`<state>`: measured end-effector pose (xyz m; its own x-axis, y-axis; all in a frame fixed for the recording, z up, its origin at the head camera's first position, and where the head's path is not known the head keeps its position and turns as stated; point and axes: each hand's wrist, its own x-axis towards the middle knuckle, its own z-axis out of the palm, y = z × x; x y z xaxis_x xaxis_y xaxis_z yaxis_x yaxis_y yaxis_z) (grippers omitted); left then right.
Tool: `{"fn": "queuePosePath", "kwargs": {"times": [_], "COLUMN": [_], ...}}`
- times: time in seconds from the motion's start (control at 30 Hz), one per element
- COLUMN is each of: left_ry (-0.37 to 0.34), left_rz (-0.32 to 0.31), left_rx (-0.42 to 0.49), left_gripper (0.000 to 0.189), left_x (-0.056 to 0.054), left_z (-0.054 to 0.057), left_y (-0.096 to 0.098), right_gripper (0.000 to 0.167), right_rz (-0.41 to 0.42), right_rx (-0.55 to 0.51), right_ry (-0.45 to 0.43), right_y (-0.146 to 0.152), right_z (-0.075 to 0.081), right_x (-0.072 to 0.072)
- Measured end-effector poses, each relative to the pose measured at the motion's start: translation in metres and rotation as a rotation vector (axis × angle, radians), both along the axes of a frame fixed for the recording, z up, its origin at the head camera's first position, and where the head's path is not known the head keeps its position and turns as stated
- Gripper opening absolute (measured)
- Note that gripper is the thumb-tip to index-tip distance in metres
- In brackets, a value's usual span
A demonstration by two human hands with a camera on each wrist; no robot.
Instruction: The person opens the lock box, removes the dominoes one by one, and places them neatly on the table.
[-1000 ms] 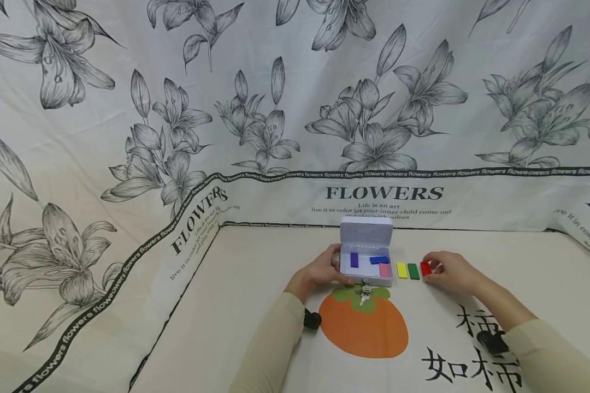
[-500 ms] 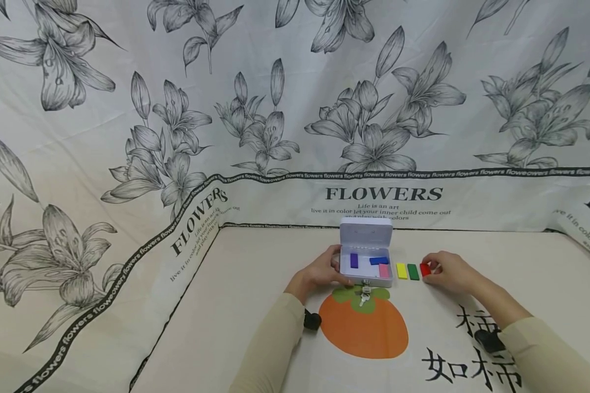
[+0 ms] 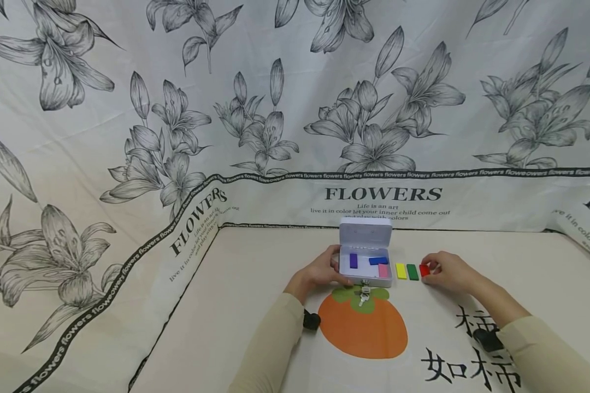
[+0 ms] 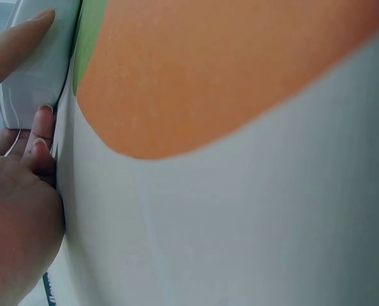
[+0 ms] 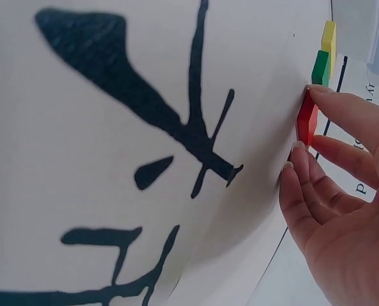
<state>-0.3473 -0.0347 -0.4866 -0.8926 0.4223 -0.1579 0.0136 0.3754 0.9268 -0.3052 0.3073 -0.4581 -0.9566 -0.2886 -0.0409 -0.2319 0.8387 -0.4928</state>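
A small white lockable box (image 3: pixel 365 232) stands with its lid up in the head view, keys (image 3: pixel 364 298) hanging at its front. My left hand (image 3: pixel 319 270) grips its left side, thumb across the front wall; the left wrist view shows fingertips at the box's (image 4: pixel 39 70) lower edge. Inside lie a purple block (image 3: pixel 353 261), a blue block (image 3: pixel 378 261) and a pink block (image 3: pixel 383 271). To the right, my right hand (image 3: pixel 449 271) pinches a red block (image 3: pixel 424 270) between thumb and fingers. That red block (image 5: pixel 305 121) is beside a green block (image 3: pixel 412 272), with a yellow block (image 3: pixel 401 271) nearer the box.
The light tablecloth (image 3: pixel 246 284) carries a printed orange persimmon (image 3: pixel 364 333) in front of the box and black characters (image 3: pixel 447 365) at the right. Behind the table hangs a flower-printed curtain (image 3: pixel 275 147). Dark wrist devices (image 3: pixel 312 320) sit under both forearms.
The hands, box and blocks keep their places; only a slight shift of the head view and a small shift of the right forearm show.
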Motion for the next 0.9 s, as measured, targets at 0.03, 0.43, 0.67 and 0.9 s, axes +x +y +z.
{"fn": "queuePosePath", "kwargs": {"times": [0.03, 0.43, 0.67, 0.9], "left_ry": [-0.001, 0.007, 0.008, 0.009], "left_rz": [-0.002, -0.017, -0.014, -0.016], "left_rx": [0.003, -0.004, -0.006, -0.008], "left_gripper": [0.101, 0.101, 0.100, 0.100], "left_x": [0.000, -0.001, 0.001, 0.001], "left_z": [0.000, 0.000, 0.001, 0.001], "left_y": [0.000, -0.001, -0.002, -0.001], "right_gripper": [0.043, 0.064, 0.067, 0.067], "right_rz": [-0.002, -0.006, 0.014, 0.034], "right_rx": [0.000, 0.053, 0.046, 0.045], "right_ry": [-0.002, -0.036, 0.010, 0.044], "right_y": [0.000, 0.001, 0.003, 0.000], "right_z": [0.000, 0.012, 0.020, 0.029], "right_x": [0.000, 0.012, 0.022, 0.031]}}
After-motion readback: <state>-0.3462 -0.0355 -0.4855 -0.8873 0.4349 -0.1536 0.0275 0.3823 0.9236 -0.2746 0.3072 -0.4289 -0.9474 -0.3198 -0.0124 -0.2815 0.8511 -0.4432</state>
